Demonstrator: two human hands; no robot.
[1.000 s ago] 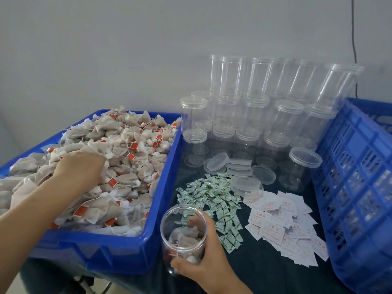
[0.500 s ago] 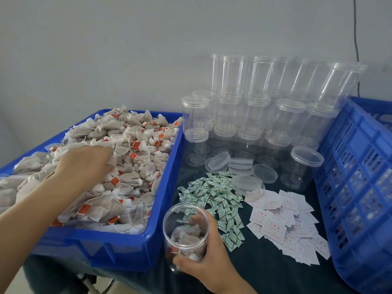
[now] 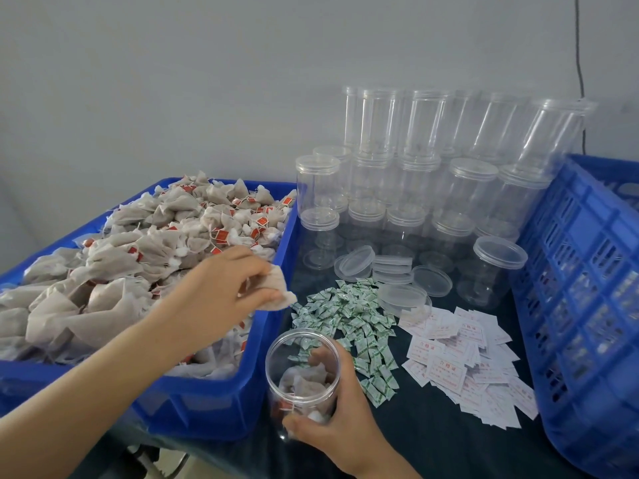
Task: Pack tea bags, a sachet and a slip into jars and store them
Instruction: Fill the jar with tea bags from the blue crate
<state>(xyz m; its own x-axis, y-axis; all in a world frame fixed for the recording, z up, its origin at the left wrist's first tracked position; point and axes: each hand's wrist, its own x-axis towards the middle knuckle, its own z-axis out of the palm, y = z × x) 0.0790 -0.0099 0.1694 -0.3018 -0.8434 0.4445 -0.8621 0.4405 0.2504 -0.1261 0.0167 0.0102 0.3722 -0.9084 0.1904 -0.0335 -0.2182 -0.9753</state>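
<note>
Pinched between thumb and fingers, a tea bag (image 3: 276, 288) hangs from the left hand (image 3: 221, 295) at frame centre, past the right wall of the blue tray (image 3: 207, 402) of tea bags (image 3: 138, 257) and above the jar. Right hand (image 3: 332, 420) wraps the open clear jar (image 3: 302, 375) at lower centre, steadying its mouth upward, probably to receive the bag; a few bags already lie inside. Green sachets (image 3: 345, 316) and white slips (image 3: 460, 361) lie heaped just right of the jar, within reach for later steps. Loose lids (image 3: 394, 274) and stacked empty jars (image 3: 432, 181) stand behind; a blue crate (image 3: 581, 305) fills the right edge.
</note>
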